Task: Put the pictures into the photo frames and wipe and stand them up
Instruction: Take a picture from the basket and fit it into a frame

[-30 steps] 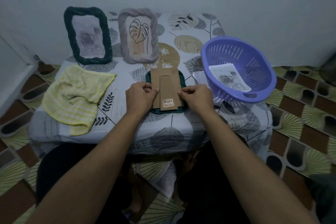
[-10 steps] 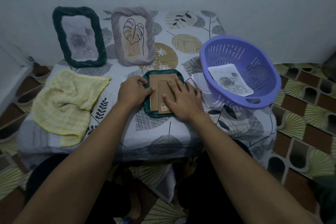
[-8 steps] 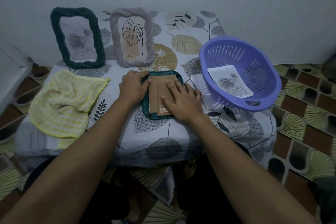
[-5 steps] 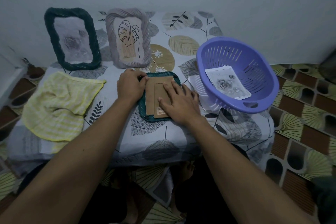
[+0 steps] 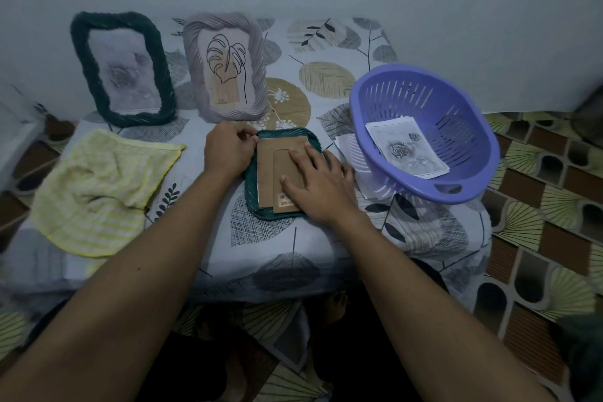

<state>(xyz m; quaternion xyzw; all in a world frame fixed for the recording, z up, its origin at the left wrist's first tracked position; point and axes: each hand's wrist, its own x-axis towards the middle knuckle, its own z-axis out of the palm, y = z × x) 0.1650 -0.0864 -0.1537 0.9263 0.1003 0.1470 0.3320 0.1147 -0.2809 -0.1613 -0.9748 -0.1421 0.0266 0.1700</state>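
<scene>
Right hand (image 5: 319, 186) flat on frame back (image 5: 266, 170), fingers straight, left hand (image 5: 228, 150) fingers pinching its corner

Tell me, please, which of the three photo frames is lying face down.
The teal frame, flat under the left hand and right hand, its cardboard back facing up. The dark green frame and grey frame stand upright, pictures showing.

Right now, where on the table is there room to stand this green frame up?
At the back, bare tablecloth between the grey frame and the purple basket. The back left is crowded: the dark frame stands there, yellow cloth before it. Papers crowd the green frame's right.
</scene>
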